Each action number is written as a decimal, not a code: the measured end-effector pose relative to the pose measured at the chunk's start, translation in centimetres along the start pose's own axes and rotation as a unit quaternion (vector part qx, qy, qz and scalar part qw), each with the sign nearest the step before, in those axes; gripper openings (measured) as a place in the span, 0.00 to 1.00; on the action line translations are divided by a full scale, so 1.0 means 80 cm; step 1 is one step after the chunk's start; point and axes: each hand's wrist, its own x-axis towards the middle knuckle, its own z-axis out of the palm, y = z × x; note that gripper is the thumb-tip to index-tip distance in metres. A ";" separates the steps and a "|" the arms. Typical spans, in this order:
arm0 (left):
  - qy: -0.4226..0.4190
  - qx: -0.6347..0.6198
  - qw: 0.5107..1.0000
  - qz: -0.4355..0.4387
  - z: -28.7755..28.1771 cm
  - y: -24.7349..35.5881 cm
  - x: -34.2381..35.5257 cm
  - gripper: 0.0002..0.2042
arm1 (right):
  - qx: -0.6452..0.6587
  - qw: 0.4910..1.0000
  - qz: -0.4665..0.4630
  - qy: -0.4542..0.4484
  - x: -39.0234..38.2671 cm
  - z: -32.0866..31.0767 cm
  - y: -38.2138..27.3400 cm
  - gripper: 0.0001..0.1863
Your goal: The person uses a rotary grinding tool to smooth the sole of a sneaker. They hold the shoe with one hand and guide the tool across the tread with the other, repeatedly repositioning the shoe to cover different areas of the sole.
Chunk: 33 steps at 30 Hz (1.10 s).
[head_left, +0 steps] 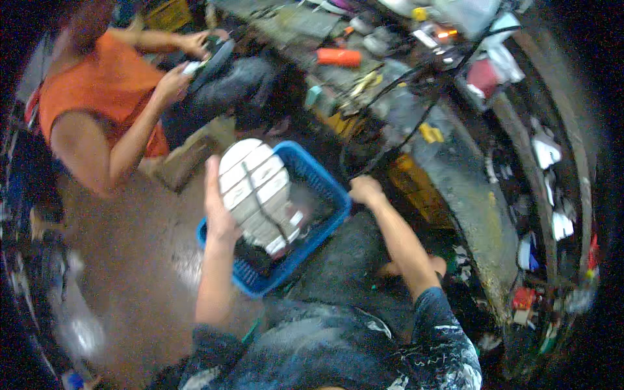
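Note:
A bundle of white shoe soles (255,185), crossed by a dark band, is tilted over the blue plastic basket (311,239). Along its left side lies my left hand (220,205), fingers stretched upward and gripping it; the thumb is hidden. My right hand (366,191) is closed in a fist just beyond the basket's right corner, beside a dark looped cord (356,156). What those fingers hold, if anything, is too blurred to make out. Inside the basket are dark items I cannot identify. The basket rests by my dark-clothed lap.
At the left, a person in an orange top (107,91) sits handling a dark shoe (218,62). A worn workbench (448,175) runs along the right, bearing an orange-red cylinder (338,57) and scattered small items. Under it stands a yellow crate (416,188). Shelves with white pieces line the far right.

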 end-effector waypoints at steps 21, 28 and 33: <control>-0.135 -0.126 0.981 -0.063 0.022 -0.028 -0.044 0.32 | -0.044 0.425 -0.119 0.896 -0.355 -0.719 -0.067 0.21; -0.091 -0.053 0.990 -0.091 0.029 -0.030 -0.062 0.33 | -0.174 0.379 -0.052 0.907 -0.328 -0.771 -0.087 0.26; -0.108 -0.095 0.977 -0.156 0.016 -0.028 -0.069 0.33 | -0.174 0.361 0.071 0.914 -0.309 -0.829 -0.098 0.33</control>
